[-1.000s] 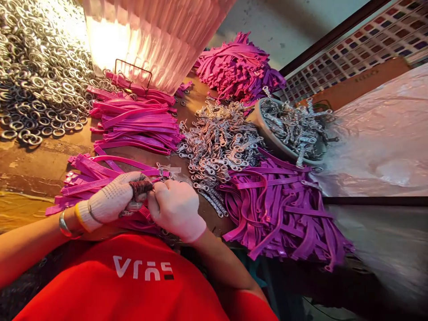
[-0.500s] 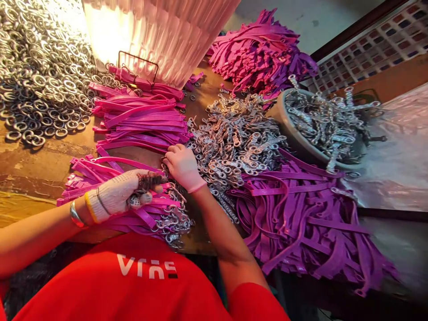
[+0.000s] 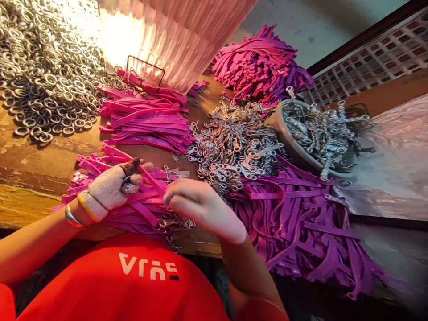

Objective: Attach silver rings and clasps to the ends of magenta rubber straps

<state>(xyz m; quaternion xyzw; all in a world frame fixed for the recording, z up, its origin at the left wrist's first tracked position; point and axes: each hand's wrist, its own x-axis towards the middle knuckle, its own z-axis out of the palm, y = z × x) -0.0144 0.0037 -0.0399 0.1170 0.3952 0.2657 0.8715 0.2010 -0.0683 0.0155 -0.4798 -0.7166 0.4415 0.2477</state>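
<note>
My left hand (image 3: 107,189), in a white knit glove with dark wrapping on a finger, is closed around one end of a pink strap (image 3: 152,179). Its other end runs to the fingertips of my right hand (image 3: 205,207), which wears a thin white glove and pinches it. The strap slants over a loose pile of pink straps (image 3: 133,209) lying under both hands. Small silver metal fittings (image 3: 180,221) show at this pile's right end, partly hidden below my right hand. What else my left fingers may hold is too small to tell.
Farther back lie a bundle of pink straps (image 3: 143,125) and a heap of metal links (image 3: 234,142). Metal rings (image 3: 56,89) are heaped at left. A grey bucket (image 3: 284,125) of links stands right, near purple straps (image 3: 301,223). A ribbed translucent sheet (image 3: 174,40) shades a bright light.
My right hand has come back from the near end of the strap bundle, towards me and rightward. A pink strap is now stretched between both hands. My left hand has shifted slightly left.
</note>
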